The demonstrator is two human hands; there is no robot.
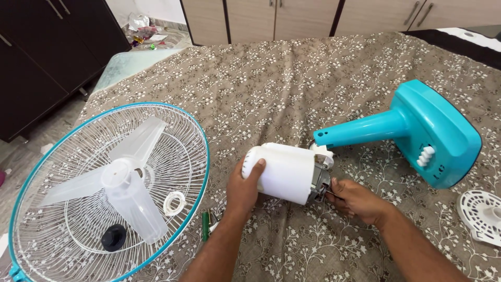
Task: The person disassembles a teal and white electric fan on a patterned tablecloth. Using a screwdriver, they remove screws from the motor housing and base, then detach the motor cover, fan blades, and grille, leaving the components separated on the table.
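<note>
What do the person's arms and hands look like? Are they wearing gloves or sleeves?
No gloves and no sleeves show. The left hand and the right hand are both bare, and both forearms are bare right down to the bottom edge of the picture. No watch, ring or bracelet can be seen on either one. The fingernails look short and plain.

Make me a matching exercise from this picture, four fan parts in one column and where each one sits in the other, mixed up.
1. white motor housing
2. clear plastic fan blade
3. teal fan base
4. small black round cap

A. far right on the bedspread
B. near edge of the grille, below the blade
C. between both hands
D. middle of the wire grille

Pairs: 1-C, 2-D, 3-A, 4-B
</note>
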